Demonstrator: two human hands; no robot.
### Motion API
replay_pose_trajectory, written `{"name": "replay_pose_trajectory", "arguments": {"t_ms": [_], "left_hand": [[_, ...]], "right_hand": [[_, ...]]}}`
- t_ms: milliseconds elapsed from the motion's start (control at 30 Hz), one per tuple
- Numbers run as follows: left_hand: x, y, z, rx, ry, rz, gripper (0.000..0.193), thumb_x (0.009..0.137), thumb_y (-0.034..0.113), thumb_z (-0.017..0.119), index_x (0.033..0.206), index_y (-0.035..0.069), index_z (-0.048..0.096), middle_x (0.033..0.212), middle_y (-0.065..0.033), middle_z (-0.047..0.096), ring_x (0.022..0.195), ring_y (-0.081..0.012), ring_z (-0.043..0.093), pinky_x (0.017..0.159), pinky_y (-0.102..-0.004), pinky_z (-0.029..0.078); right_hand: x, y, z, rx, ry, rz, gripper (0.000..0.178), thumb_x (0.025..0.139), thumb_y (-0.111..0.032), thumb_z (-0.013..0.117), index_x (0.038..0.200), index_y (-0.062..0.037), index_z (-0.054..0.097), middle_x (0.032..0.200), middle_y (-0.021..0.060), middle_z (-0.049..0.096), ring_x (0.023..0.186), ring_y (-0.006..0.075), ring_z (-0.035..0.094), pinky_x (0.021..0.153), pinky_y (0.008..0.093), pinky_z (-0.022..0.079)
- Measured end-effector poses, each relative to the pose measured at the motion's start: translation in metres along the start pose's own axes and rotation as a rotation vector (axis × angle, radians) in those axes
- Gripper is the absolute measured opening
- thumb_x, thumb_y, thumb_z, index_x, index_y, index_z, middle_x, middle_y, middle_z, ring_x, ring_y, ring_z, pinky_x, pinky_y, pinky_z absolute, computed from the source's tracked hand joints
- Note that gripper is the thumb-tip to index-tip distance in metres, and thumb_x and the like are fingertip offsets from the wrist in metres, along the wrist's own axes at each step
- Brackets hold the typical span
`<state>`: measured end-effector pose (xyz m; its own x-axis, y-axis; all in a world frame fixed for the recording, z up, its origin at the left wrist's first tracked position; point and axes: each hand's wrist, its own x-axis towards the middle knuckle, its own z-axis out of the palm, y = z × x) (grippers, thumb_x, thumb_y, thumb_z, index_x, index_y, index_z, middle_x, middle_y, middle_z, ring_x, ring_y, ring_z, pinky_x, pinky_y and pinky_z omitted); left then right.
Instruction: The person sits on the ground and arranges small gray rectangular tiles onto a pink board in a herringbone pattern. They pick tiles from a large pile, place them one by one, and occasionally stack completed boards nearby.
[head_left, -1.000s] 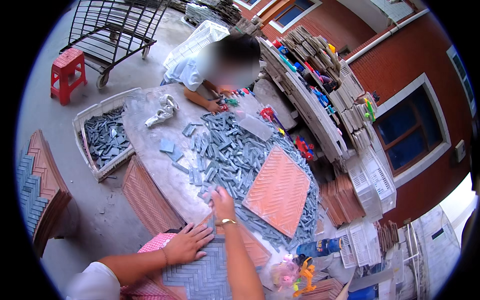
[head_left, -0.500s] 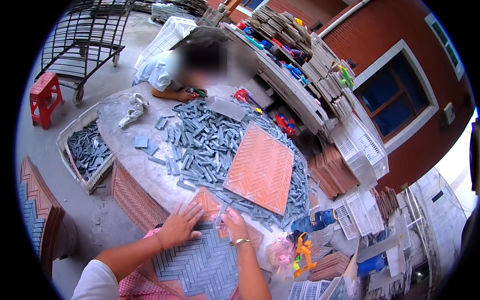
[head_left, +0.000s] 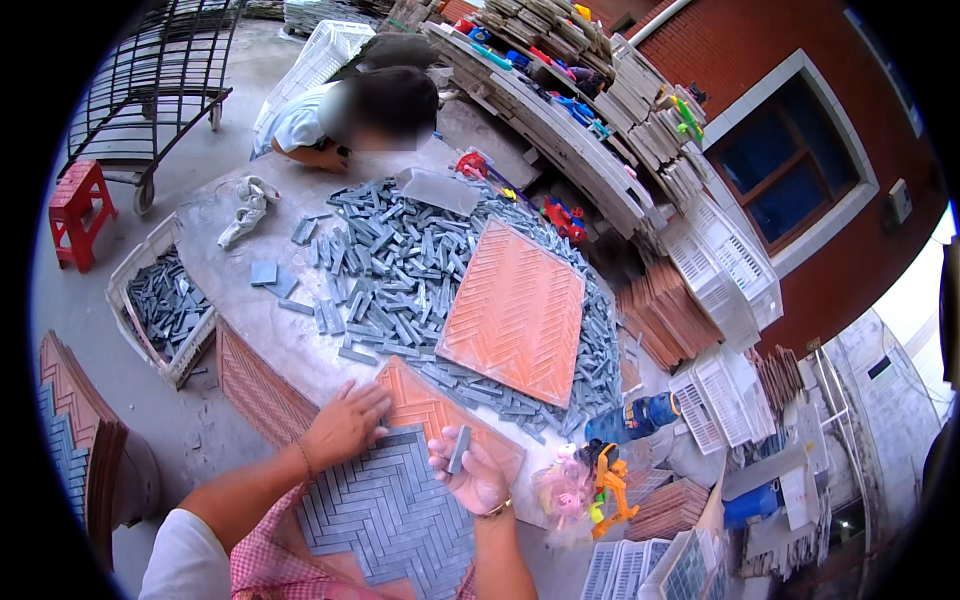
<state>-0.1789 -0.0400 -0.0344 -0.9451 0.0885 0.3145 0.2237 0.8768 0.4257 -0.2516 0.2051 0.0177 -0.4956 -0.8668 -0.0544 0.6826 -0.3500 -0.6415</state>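
In front of me lies an orange herringbone mould tray, its near part filled with grey strip tiles set in a zigzag. My right hand grips one grey strip tile upright between thumb and fingers, above the tray's right side. My left hand rests at the tray's left edge, fingers stretched out, holding nothing. Beyond both hands spreads a heap of loose grey strip tiles. A second orange mould tray, with bare grooves, lies on the heap.
A person leans over the table's far side. At left stand a white crate of tiles, a red stool and stacked mould trays. Right of my right hand are bagged pink toys, an orange toy and a blue bottle.
My right hand has turned palm up and moved slightly right and nearer with the strip tile. My left hand has shifted left, off the tray's middle. The person opposite has bent differently.
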Motion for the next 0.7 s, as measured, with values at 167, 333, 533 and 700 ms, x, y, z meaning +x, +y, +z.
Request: {"name": "replay_pose_trajectory", "arguments": {"t_ms": [167,333,533,700], "left_hand": [[0.013,0.0,-0.002,-0.088,0.105,-0.167,0.057,0.078,0.024,0.067,0.127,0.003,0.048,0.137,-0.015,0.044,0.129,-0.0308,0.038,0.108,-0.0459,0.028],[0.013,0.005,0.002,-0.155,0.136,-0.22,0.057,0.075,0.019,0.07,0.125,0.002,0.048,0.136,-0.0167,0.043,0.129,-0.0318,0.038,0.108,-0.0456,0.029],[0.014,0.002,0.003,-0.223,0.13,-0.222,0.055,0.074,0.016,0.07,0.122,0.002,0.048,0.135,-0.018,0.044,0.129,-0.0336,0.037,0.108,-0.0443,0.03],[0.016,0.007,-0.005,-0.35,0.146,-0.255,0.052,0.072,0.012,0.071,0.119,0.002,0.05,0.135,-0.0192,0.044,0.129,-0.0349,0.038,0.107,-0.0406,0.032]], "right_hand": [[-0.007,0.006,0.002,-0.069,0.041,0.036,0.044,0.093,-0.016,0.051,0.134,-0.0029,0.037,0.129,0.0185,0.05,0.113,0.0259,0.053,0.089,0.0355,0.045],[-0.012,0.012,0.001,-0.095,0.092,0.015,0.041,0.093,-0.016,0.053,0.13,-0.0037,0.041,0.128,0.017,0.051,0.104,0.0208,0.054,0.085,0.0317,0.044],[-0.016,0.023,-0.002,-0.126,0.174,-0.012,0.038,0.091,-0.016,0.056,0.125,-0.0039,0.046,0.119,0.0142,0.055,0.093,0.0161,0.053,0.078,0.0277,0.044],[-0.014,0.028,-0.011,-0.15,0.274,-0.065,0.034,0.091,-0.016,0.057,0.121,-0.0026,0.049,0.109,0.0128,0.057,0.092,0.0172,0.053,0.074,0.026,0.043]]}}
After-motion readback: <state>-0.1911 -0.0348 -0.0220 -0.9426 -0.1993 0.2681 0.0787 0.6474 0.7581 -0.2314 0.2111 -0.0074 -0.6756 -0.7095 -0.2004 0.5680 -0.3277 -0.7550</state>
